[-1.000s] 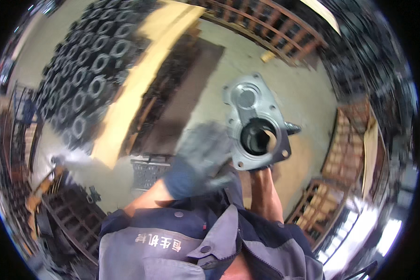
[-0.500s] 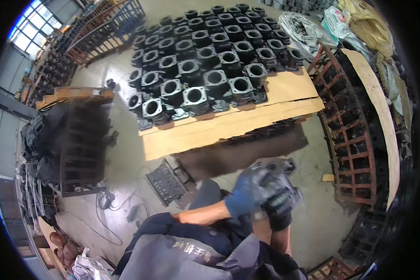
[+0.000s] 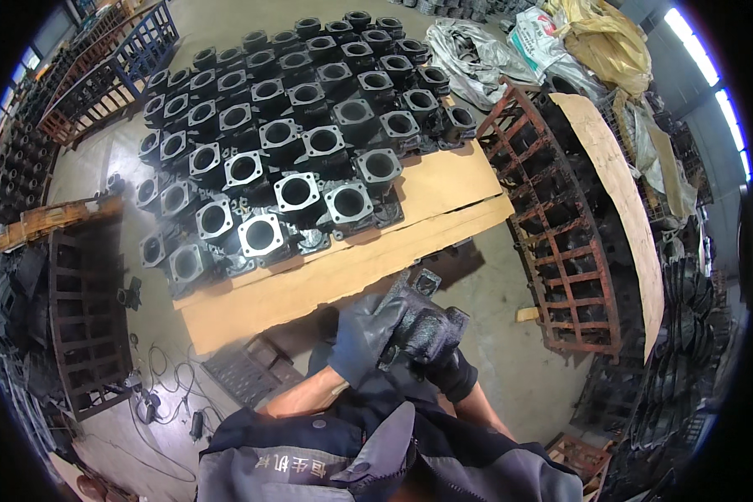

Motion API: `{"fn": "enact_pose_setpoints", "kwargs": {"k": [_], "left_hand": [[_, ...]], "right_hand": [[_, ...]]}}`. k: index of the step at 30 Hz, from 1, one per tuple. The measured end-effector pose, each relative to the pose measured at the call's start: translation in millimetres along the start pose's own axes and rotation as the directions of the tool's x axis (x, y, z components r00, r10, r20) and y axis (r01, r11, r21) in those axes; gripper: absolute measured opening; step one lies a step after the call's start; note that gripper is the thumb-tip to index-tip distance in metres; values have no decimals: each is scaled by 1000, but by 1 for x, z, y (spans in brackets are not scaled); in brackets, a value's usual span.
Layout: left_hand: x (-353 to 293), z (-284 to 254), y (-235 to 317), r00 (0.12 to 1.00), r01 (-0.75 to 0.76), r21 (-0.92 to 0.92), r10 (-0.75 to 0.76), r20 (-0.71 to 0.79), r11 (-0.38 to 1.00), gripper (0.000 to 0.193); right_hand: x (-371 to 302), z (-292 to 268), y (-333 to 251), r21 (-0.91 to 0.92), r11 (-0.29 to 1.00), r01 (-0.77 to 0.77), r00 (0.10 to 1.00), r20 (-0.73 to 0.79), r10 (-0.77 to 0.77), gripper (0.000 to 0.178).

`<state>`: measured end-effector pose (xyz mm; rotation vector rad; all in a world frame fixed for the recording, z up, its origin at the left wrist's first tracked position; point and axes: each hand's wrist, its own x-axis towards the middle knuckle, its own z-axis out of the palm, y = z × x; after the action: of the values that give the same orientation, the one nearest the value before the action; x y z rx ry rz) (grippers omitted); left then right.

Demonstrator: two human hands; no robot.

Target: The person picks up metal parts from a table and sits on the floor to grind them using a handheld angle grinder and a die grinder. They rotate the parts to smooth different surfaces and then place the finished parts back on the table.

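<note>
Left hand (image 3: 362, 335) and right hand (image 3: 453, 376) grip one black casting (image 3: 425, 331), 5 o'clock of view centre; right one partly hidden under it. 11 o'clock from it: 40-plus square-flanged castings (image 3: 261, 255) on cardboard (image 3: 452, 180), rear ones overlapping, count unclear. 2 o'clock: one rusty rack (image 3: 567, 248), contents hard to make out.

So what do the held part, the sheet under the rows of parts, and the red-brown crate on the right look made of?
Held part: probably cast metal with a dark finish; its surface is pebbly with small glints. Sheet: likely cardboard or thin board; matte, tan, ragged-edged. Crate: apparently metal, rusted or painted; narrow bars, blotchy red-brown.
</note>
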<state>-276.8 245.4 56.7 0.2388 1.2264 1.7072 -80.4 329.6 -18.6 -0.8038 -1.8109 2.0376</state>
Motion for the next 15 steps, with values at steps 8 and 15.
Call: {"fn": "enact_pose_setpoints", "kwargs": {"k": [8,15], "left_hand": [[93,52,-16,1000,23,60,-24,8,998,21],[154,97,-69,985,30,-133,-52,-166,991,21]], "right_hand": [[65,-98,-19,-543,816,197,980,143,-141,29],[158,-209,-47,-222,971,-92,989,92,115,29]]}}
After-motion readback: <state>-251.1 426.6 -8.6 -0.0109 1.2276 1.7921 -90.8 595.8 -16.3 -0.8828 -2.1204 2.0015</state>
